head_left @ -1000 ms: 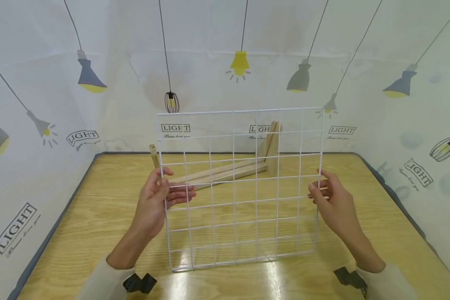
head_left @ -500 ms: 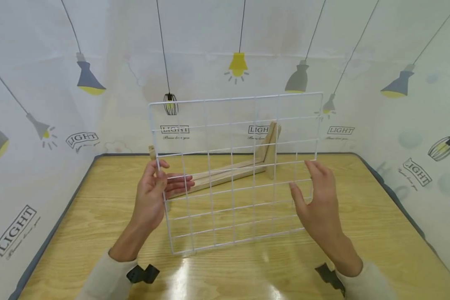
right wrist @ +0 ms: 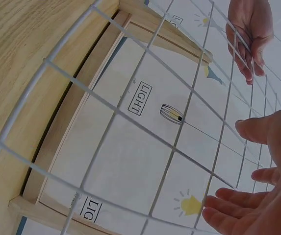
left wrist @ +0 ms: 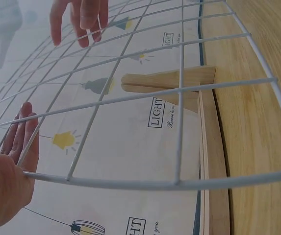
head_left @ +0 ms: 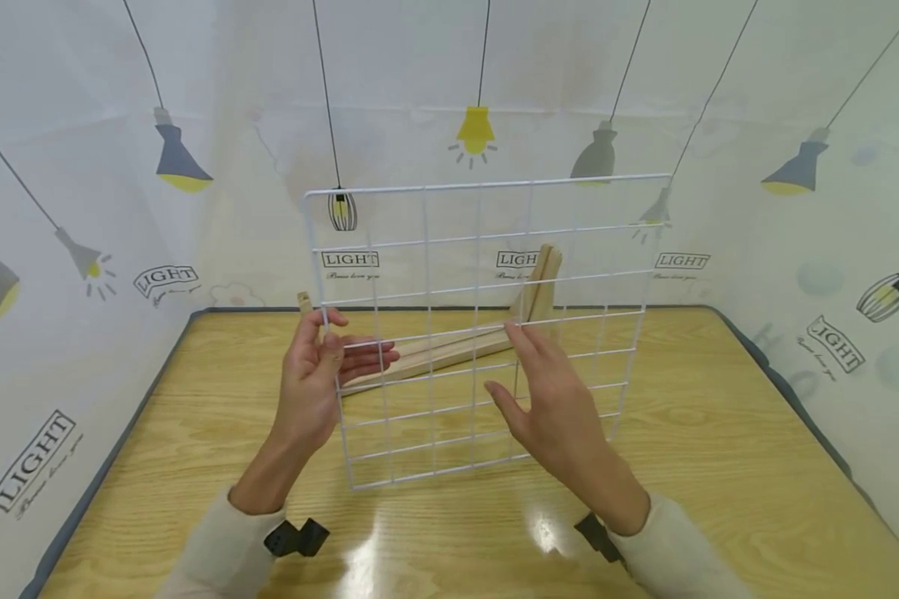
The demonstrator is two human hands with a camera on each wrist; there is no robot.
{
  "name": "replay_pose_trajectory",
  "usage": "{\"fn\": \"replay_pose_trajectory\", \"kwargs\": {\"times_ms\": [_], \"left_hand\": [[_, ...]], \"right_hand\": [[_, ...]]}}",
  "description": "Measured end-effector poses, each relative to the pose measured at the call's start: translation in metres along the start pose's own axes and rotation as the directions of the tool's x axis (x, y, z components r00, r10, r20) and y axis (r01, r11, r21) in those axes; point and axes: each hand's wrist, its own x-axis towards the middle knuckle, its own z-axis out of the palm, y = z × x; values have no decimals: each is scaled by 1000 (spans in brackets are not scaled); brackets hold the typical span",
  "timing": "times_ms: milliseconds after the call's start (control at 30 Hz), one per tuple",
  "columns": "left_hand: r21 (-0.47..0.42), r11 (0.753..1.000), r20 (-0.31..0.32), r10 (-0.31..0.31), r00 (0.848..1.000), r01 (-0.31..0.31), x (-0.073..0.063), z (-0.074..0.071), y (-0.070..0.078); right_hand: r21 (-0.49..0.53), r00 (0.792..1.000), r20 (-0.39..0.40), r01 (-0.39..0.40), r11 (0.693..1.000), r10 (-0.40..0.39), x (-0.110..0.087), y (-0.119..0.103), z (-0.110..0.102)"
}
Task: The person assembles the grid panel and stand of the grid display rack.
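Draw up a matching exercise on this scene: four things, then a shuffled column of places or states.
1. White square-meshed wire panel
2. Pale angular wooden frame
3. Bare left hand
4. Bare right hand

A. On the yellowish wood-grain tabletop, behind the mesh
B. Over the mesh's near face, thumb apart from the fingers
C. Held up in front of the wooden frame
D. At the mesh's side edge, holding it

Pairs: 1-C, 2-A, 3-D, 4-B
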Motion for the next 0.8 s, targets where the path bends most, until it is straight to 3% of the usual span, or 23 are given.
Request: {"fn": "replay_pose_trajectory", "kwargs": {"times_ms": [233,433,800], "left_hand": [[3,999,28,42,999,-42,2,2,2],[6,997,56,76,996,-77,2,4,5],[19,991,99,129,987,-131,4,10,11]], "right_hand": [[-63,999,-13,-34,997,33,6,-5,12],[-109,997,-61,-43,993,36,11,-6,18],[-200,982,-159,-132,971,101,19,-11,23]]}}
